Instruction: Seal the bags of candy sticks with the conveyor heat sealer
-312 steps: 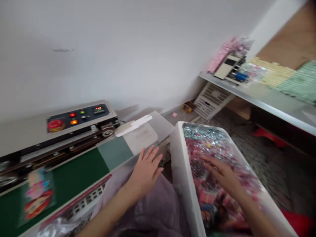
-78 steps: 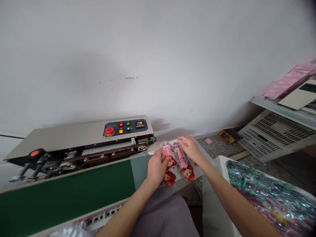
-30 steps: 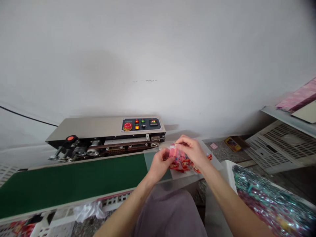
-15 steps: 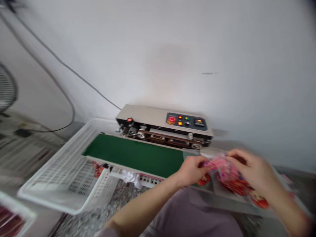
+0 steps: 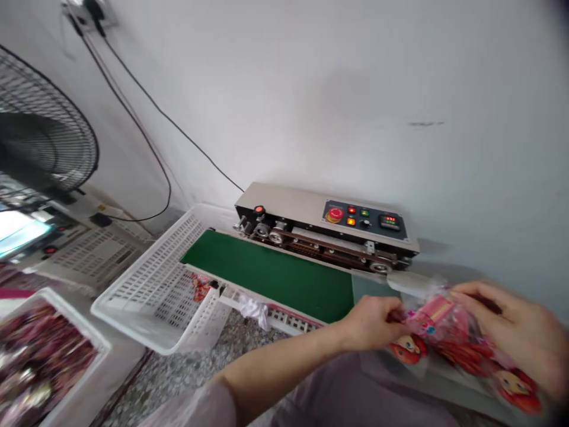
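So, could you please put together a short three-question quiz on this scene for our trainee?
1. What are the left hand and right hand handling?
a) a black cable
b) pink-and-red packets
c) a fan
2. True or false: in the picture, the red button sits to the left of the lit display.
3. What colour is the conveyor belt?

Key: 1 b; 2 true; 3 green.

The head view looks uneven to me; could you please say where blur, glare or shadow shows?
Head view: the right hand is blurred; a screen-like surface at the left edge glares nearly white; a faint shadow marks the wall above the machine, whose control panel is fairly sharp.
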